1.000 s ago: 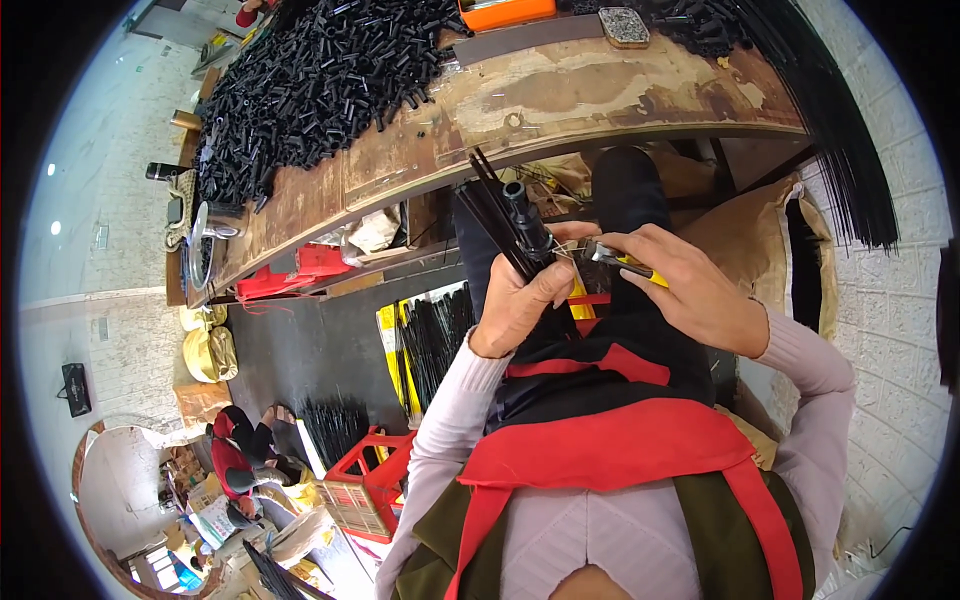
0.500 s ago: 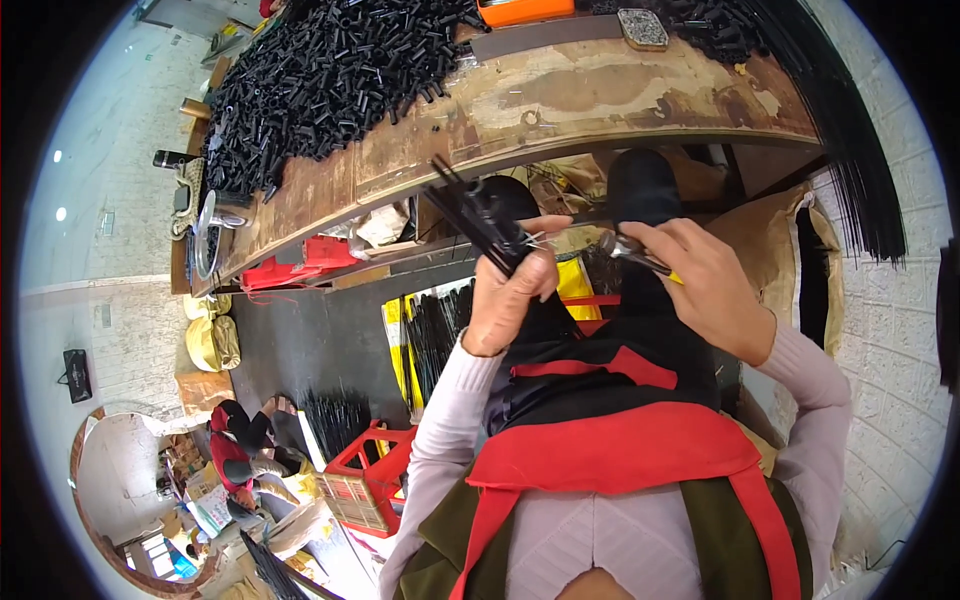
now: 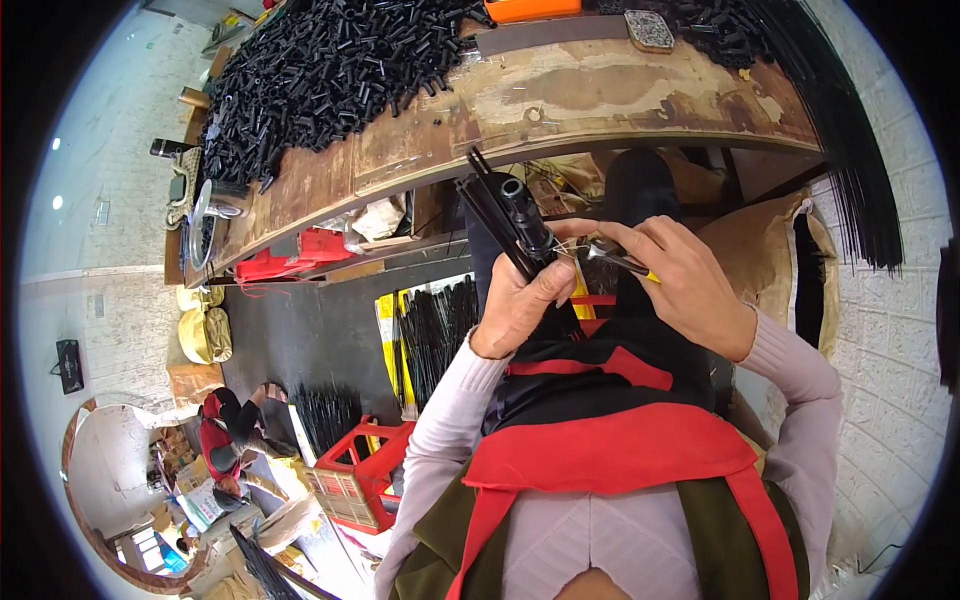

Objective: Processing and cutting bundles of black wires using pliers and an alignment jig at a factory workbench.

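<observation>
My left hand [image 3: 515, 310] is closed round a bundle of thin black rods [image 3: 492, 220] that slants up and away to the left. A black tubular fitting [image 3: 520, 210] with a round open end lies against the rods, just above my left thumb. Closed round a small metal-headed hand tool [image 3: 636, 266] with a yellow-and-black handle, my right hand [image 3: 695, 280] is close to my left one. Fine pale wire ends [image 3: 572, 246] stick out between the fitting and the tool's head; whether the tool touches them I cannot tell.
Along the far side runs a worn wooden bench [image 3: 560, 90]. It bears a big heap of short black tubes [image 3: 330, 80], an orange tray [image 3: 532, 8] and hanging black rods [image 3: 850, 150]. A red crate [image 3: 365, 470] stands at lower left, near another person [image 3: 228, 440].
The rods and fitting in my left hand have tilted and shifted right, the fitting's round end now showing clearly. The tool in my right hand has moved slightly left, closer to the wire ends.
</observation>
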Available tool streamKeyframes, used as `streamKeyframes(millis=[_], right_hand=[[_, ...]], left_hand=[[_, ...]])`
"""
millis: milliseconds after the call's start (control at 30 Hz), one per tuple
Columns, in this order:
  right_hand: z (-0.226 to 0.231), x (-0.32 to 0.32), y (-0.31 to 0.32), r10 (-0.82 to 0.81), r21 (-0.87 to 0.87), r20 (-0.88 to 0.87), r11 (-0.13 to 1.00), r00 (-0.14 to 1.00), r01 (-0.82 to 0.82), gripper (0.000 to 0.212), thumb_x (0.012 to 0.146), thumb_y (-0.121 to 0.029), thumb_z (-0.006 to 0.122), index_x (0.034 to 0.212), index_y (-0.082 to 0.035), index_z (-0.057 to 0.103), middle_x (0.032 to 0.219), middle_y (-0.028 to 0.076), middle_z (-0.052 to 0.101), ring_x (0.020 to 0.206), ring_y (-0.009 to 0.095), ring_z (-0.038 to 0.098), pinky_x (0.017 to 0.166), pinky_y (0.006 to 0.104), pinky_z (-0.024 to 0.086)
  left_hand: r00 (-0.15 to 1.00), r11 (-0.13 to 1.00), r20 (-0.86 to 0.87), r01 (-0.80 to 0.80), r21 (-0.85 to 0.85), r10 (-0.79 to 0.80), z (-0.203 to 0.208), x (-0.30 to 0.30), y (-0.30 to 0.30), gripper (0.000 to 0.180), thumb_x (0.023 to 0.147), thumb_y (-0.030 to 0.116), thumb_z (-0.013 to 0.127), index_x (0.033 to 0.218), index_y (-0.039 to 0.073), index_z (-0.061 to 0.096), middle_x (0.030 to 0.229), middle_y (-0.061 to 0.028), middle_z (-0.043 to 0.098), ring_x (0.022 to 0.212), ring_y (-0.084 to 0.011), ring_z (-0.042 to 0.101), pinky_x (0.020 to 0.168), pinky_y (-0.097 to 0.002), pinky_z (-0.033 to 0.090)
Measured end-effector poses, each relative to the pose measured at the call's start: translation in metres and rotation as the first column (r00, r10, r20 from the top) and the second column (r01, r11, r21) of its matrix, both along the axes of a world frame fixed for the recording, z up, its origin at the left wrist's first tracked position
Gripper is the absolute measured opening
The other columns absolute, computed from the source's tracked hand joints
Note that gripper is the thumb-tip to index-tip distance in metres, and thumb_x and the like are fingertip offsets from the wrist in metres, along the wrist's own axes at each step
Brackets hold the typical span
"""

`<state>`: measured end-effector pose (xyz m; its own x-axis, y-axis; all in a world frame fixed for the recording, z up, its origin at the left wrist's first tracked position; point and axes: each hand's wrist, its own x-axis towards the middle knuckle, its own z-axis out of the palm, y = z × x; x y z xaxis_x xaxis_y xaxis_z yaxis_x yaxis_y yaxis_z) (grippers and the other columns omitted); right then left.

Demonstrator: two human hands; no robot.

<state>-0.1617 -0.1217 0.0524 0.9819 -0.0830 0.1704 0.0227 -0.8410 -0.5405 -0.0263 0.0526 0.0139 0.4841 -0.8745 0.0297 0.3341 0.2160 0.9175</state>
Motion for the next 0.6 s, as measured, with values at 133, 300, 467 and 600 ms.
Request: streamKeyframes(millis=[133,300,467,600], right_hand=[[-0.003,0.0,0.001,0.001,0.005,0.05,1.0,0.999,-0.001,0.058,0.078,0.007,0.06,0.134,-0.007,0.052,0.1,0.014,0.055,0.093,0.031,0.056,0.08,0.0392,0.047],[-0.002,0.003,-0.001,0.001,0.021,0.086,1.0,0.996,-0.002,0.057,0.078,0.006,0.061,0.133,-0.007,0.053,0.099,0.013,0.056,0.092,0.032,0.056,0.08,0.0409,0.046],[-0.005,0.006,0.003,-0.006,0.016,0.118,1.0,0.993,0.004,0.056,0.076,0.006,0.062,0.13,-0.006,0.055,0.094,0.013,0.054,0.087,0.031,0.055,0.077,0.0403,0.046],[-0.006,0.002,0.011,-0.015,-0.198,0.142,0.979,0.99,0.043,0.056,0.074,0.006,0.063,0.129,-0.005,0.056,0.091,0.012,0.053,0.082,0.03,0.054,0.073,0.0381,0.045]], left_hand=[[1.0,1.0,-0.01,0.005,0.004,-0.005,0.002,0.002,-0.001,0.058,0.093,0.03,0.067,0.13,-0.009,0.047,0.066,0.0033,0.038,0.057,-0.0073,0.034,0.053,-0.0233,0.031],[1.0,1.0,-0.02,-0.001,0.005,0.001,0.0,0.003,-0.002,0.058,0.093,0.031,0.067,0.13,-0.009,0.047,0.066,0.0036,0.037,0.056,-0.0072,0.033,0.052,-0.023,0.03],[1.0,1.0,-0.016,-0.016,-0.001,0.016,-0.001,0.003,0.001,0.059,0.093,0.032,0.067,0.131,-0.008,0.047,0.066,0.004,0.036,0.057,-0.0066,0.033,0.052,-0.0229,0.03],[0.996,0.996,-0.04,-0.076,0.039,0.078,0.002,0.006,-0.001,0.06,0.093,0.033,0.067,0.131,-0.008,0.047,0.067,0.0046,0.036,0.057,-0.0059,0.032,0.053,-0.0226,0.031]])
